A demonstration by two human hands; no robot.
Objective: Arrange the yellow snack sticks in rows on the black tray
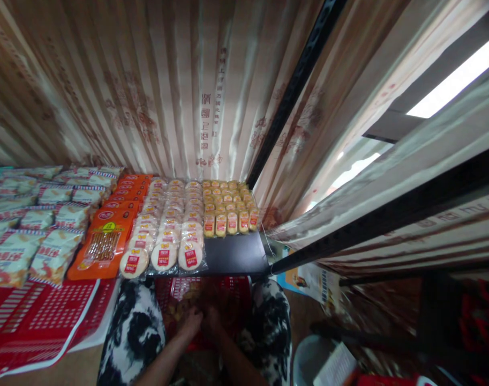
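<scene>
Between my knees is a red plastic basket [244,300] with small yellowish packets [183,305] in it. My left hand [192,320] and my right hand [212,323] are close together inside the basket, over its contents. Shadow and blur hide the fingers of both, so whatever they hold cannot be made out. Just beyond the basket, on a dark shelf [234,254], stand rows of small yellow wrapped packs [232,220]. Left of these are rows of round white crackers in clear wrappers [163,256] with red labels.
Orange snack packets [102,241] and pale puffed bags [55,254] fill the shelf's left. Another red basket [47,316] lies at lower left. Black posts [296,96] and printed curtains [167,91] enclose the shelf. A pale bin [308,354] is at lower right.
</scene>
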